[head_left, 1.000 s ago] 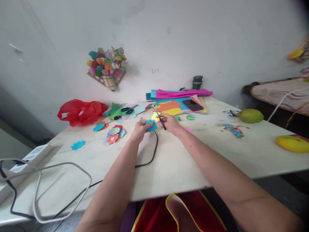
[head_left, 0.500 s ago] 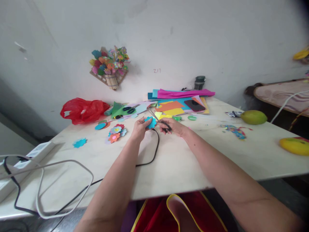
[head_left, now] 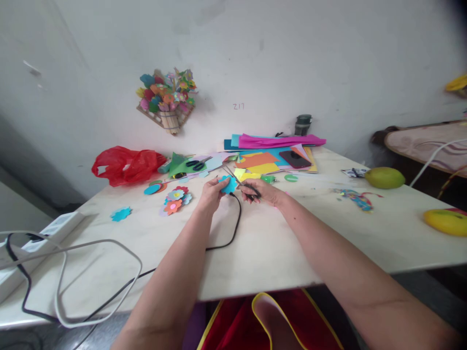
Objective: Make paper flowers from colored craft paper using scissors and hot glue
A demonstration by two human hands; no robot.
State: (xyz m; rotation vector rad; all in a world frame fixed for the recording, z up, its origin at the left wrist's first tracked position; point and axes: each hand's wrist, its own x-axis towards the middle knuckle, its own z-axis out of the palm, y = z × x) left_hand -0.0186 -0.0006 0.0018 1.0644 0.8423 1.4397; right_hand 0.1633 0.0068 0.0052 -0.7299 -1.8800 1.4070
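Observation:
Between thumb and fingers, my left hand (head_left: 211, 193) pinches a blue paper flower (head_left: 228, 185) above the middle of the table. My right hand (head_left: 264, 190) is closed round the dark handles of a pair of scissors (head_left: 252, 188), whose blades point up and left, right beside the flower's edge. A second blue flower (head_left: 121, 214) lies at the left. Nearer my left hand rests a group of layered paper flowers (head_left: 175, 199), and behind it are round paper pieces (head_left: 152, 189).
Coloured paper sheets (head_left: 257, 160) with a phone (head_left: 295, 159) lie at the back. Other scissors (head_left: 197, 164) and a red bag (head_left: 127, 165) are back left. Cables (head_left: 105, 241) cross the left side; a green mango (head_left: 385, 178) and a yellow one (head_left: 445, 222) lie right.
The whole view has shifted very slightly. Both hands keep their hold, and the blue flower appears turned a little beside the scissor blades.

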